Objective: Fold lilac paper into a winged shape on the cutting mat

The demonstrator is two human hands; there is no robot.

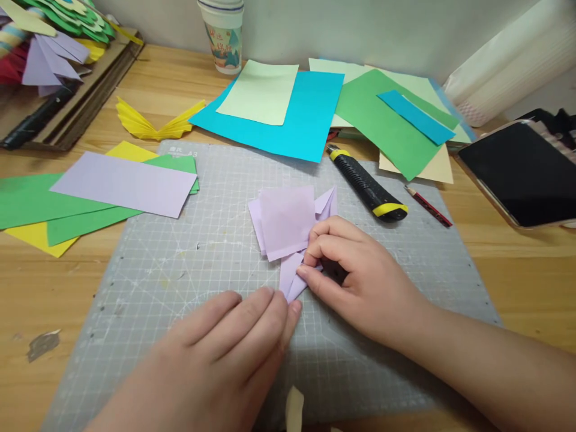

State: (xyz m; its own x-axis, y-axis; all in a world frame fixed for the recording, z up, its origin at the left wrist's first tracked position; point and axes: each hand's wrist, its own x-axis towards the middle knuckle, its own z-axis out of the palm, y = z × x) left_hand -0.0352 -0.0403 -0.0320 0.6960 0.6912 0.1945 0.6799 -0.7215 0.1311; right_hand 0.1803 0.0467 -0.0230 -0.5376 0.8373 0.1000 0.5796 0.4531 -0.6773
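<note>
A piece of light purple paper point(290, 275) with slanting folds lies on the grey cutting mat point(148, 300). My right hand point(360, 270) pinches its right side, thumb against bent fingers. At its lower tip, my left hand point(238, 342) has its fingers close together, the tip held at the index finger and thumb. Just beyond, several square purple sheets point(288, 219) lie in a loose stack, partly over the folded piece. Another folded purple piece point(327, 203) pokes out to the right of the stack, its lower part hidden behind my right hand.
A black and yellow utility knife point(366, 183) and a short pencil point(428, 206) lie right of the stack. Coloured sheets point(270, 138) and a paper cup point(225, 39) stand at the back. A purple strip point(128, 183) tops green paper at left; a tablet point(522, 171) lies right.
</note>
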